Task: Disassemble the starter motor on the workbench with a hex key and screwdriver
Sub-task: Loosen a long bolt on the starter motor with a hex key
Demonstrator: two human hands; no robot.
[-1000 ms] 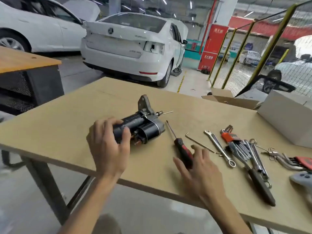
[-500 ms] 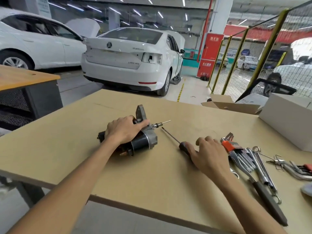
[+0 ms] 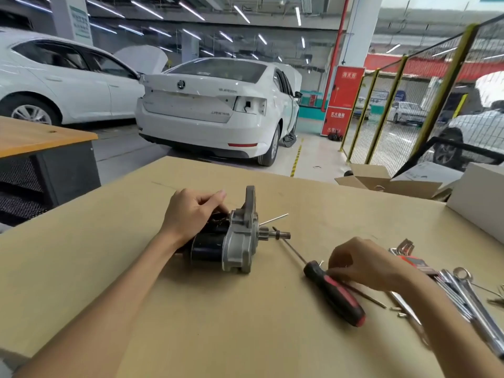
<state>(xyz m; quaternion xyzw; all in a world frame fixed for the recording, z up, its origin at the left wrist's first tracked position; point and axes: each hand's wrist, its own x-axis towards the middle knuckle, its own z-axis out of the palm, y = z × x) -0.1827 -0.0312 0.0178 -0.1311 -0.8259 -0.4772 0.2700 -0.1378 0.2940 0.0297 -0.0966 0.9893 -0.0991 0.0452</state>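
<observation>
The starter motor — black body, grey cast nose — lies mid-surface under the left hand, whose grip curls round it; right hand pinches the hex key beside the screwdriver

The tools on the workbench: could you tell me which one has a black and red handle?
The screwdriver, lying just right of the starter motor beside the right hand. The wrenches further right are bare metal.
</observation>
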